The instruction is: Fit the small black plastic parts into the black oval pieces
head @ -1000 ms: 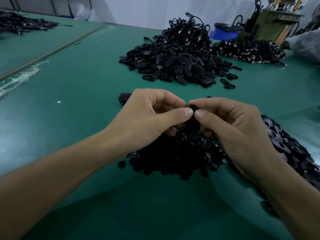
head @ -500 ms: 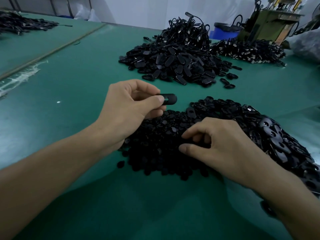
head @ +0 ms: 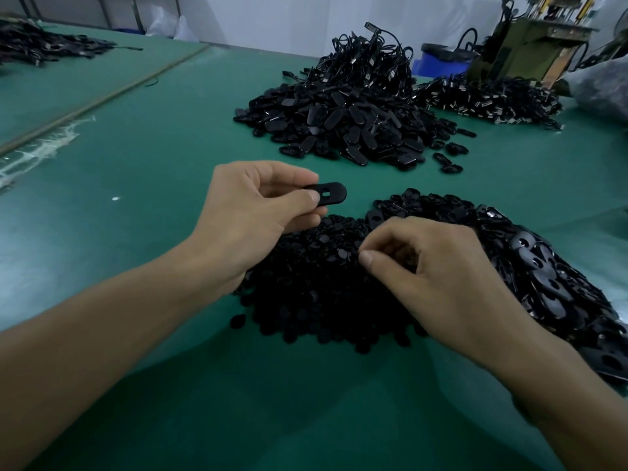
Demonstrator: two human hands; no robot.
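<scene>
My left hand (head: 251, 212) holds a black oval piece (head: 331, 193) by one end between thumb and forefinger, flat, its slot facing up, above the green table. My right hand (head: 441, 277) lies with curled fingers on the heap of small black plastic parts (head: 316, 283). Its thumb and forefinger pinch a small part at the top of the heap, and that part is hard to make out against the dark pile. A second heap of black oval pieces (head: 543, 266) spreads to the right of that hand.
Further back lie a large pile of black oval pieces (head: 339, 130) topped with black cables (head: 367, 59), and another pile (head: 486, 100) to its right. A machine (head: 530, 45) and a blue bin (head: 441, 62) stand behind. A seam (head: 102, 100) crosses the green table (head: 153, 158).
A second ago both hands were pressed together over one piece. They parted: the left lifted away with the oval piece, the right dropped onto the small-parts heap and curled its fingers.
</scene>
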